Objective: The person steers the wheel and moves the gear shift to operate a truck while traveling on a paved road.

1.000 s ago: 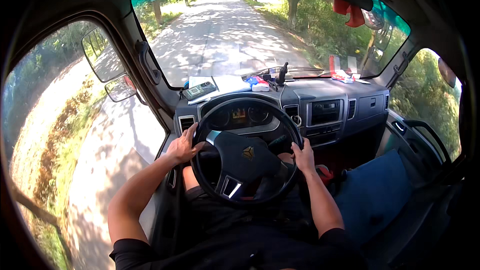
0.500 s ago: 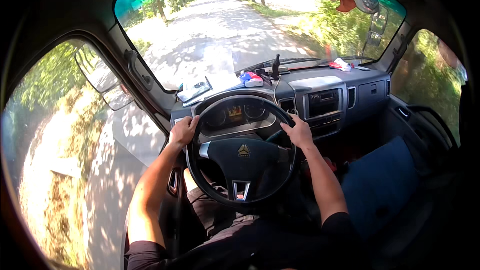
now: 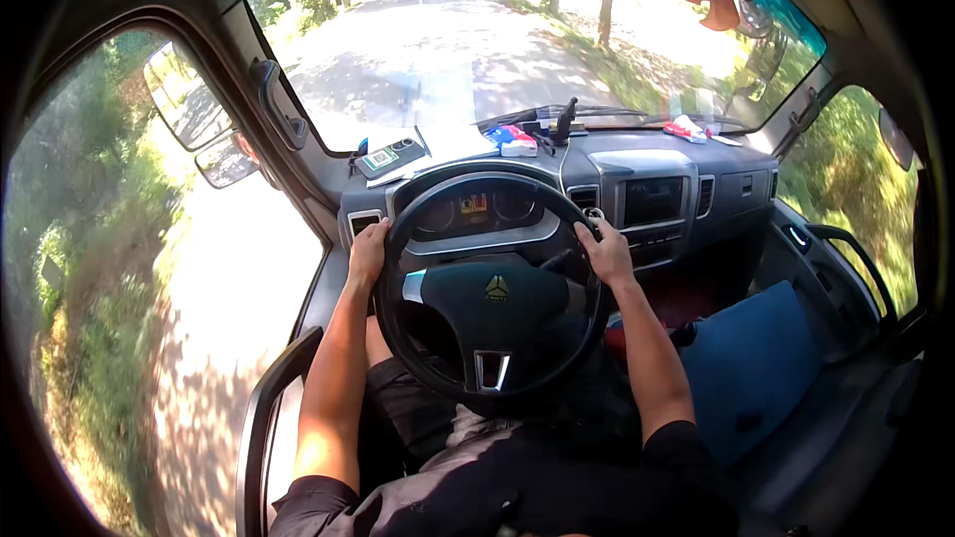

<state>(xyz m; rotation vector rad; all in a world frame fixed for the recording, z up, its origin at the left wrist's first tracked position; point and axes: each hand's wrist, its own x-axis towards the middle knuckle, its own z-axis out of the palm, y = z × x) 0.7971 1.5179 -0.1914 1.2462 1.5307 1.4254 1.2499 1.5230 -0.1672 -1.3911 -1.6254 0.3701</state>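
Note:
A black steering wheel [image 3: 438,386] with a dark hub fills the middle of the view. My left hand [image 3: 369,251] is closed round its upper left rim, the arm reaching up from below. On the upper right rim my right hand [image 3: 606,252] is wrapped, with the thumb along the wheel's inner edge. Behind the wheel lies the instrument cluster [image 3: 474,207], with a small lit display between dark gauges. A short dark stalk [image 3: 557,260] shows through the wheel near my right hand.
Papers and a phone-like device [image 3: 393,157] lie on the left dashboard, beside a red, white and blue packet [image 3: 512,140]. A radio panel [image 3: 653,201] sits right of the wheel. A blue seat [image 3: 751,368] stands at right. Through the windscreen runs a tree-lined road [image 3: 438,50].
The roadside trees and verge have shifted as the vehicle moves along. My view has turned slightly, moving the cab in the picture. Both hands keep their hold on the wheel.

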